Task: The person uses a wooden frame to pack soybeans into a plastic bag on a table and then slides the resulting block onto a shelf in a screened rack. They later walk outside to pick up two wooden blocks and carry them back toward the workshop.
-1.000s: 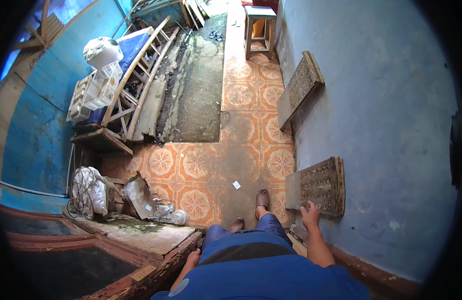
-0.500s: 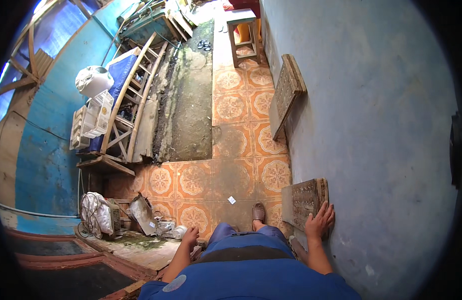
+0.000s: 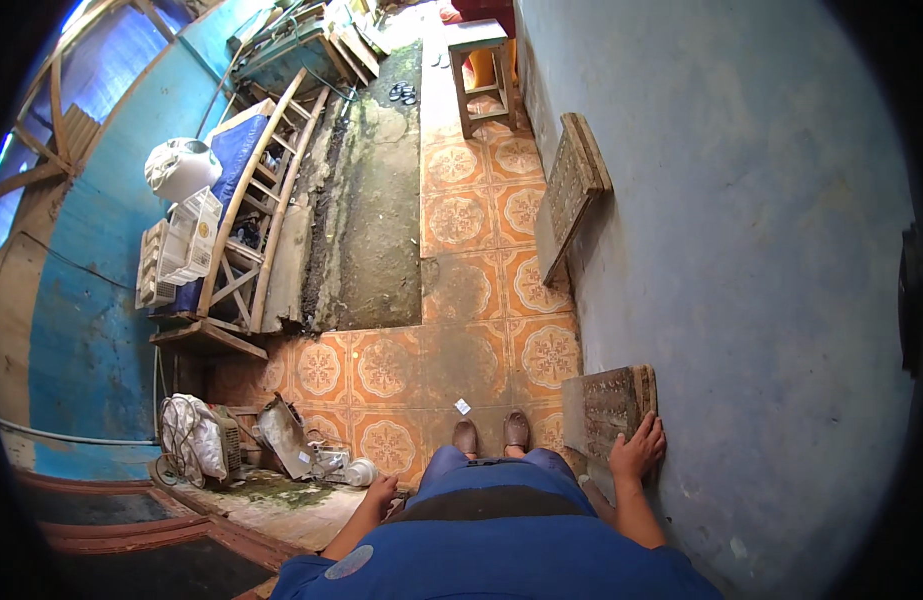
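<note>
My right hand [image 3: 635,452] lies with its fingers stretched along the near end of a worn wooden slab [image 3: 611,412] that stands out from the wall on the right. Those fingertips touch the slab's edge beside the wall. Low at my left side, my left hand [image 3: 382,492] is closed, its fingers curled in. A dark brown edge shows just beside it; whether the hand grips anything is hidden. Both brown shoes, the left [image 3: 465,437] and the right [image 3: 516,430], are side by side on the tiles.
Orange patterned tiles [image 3: 384,365] border a mossy concrete strip [image 3: 376,230]. Another slab [image 3: 574,195] juts from the wall farther ahead, past which stands a wooden stool [image 3: 479,75]. Bamboo rails [image 3: 271,210], white crates [image 3: 189,240] and a cluttered ledge [image 3: 281,500] line the left.
My left shoe has come forward into view beside the right one. The right hand stays at the slab, and my left hand has dropped slightly lower in the picture.
</note>
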Tool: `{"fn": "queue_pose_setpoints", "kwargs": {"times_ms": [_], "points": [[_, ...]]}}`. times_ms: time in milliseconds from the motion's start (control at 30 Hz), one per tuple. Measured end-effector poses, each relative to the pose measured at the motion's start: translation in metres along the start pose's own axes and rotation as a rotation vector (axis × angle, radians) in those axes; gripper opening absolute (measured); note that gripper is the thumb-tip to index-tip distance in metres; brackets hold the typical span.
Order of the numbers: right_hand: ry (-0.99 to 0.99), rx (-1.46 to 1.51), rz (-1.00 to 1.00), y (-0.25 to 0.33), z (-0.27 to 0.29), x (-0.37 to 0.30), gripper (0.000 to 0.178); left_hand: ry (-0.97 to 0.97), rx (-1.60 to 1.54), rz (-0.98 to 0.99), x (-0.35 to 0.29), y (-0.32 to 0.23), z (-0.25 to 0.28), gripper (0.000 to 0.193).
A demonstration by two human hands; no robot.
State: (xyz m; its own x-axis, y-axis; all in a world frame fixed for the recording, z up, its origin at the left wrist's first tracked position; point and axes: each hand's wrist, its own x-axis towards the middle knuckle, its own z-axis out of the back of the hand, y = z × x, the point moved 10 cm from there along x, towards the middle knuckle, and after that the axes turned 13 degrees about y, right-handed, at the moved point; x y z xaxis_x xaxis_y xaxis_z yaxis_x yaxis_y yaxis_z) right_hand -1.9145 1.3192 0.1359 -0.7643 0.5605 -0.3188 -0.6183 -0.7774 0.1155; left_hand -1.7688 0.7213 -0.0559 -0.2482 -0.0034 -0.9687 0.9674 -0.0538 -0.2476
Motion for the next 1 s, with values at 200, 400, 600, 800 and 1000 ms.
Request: {"fn": "queue_pose_setpoints", "kwargs": {"times_ms": [200,400,600,800,1000], "points": [[-0.090,0.012,0.062,0.004,0.008,0.004,0.067,0.030,-0.092,-0.053,0.012,-0.010,-0.002,0.050],[-0.061,0.033,0.075,0.003,0.000,0.002,0.064,0.035,-0.064,-0.052,0.008,-0.027,-0.006,0.041],[-0.106,0.111,0.185,0.011,-0.003,0.002,0.062,0.026,-0.135,-0.107,0.021,-0.019,0.001,0.039],[0.042,0.282,0.145,0.005,-0.022,0.012,0.076,-0.021,-0.135,-0.131,0.020,-0.023,-0.003,0.036],[0.126,0.313,0.149,0.010,-0.024,0.023,0.092,-0.023,-0.158,-0.135,0.013,-0.023,-0.010,0.030]]}}
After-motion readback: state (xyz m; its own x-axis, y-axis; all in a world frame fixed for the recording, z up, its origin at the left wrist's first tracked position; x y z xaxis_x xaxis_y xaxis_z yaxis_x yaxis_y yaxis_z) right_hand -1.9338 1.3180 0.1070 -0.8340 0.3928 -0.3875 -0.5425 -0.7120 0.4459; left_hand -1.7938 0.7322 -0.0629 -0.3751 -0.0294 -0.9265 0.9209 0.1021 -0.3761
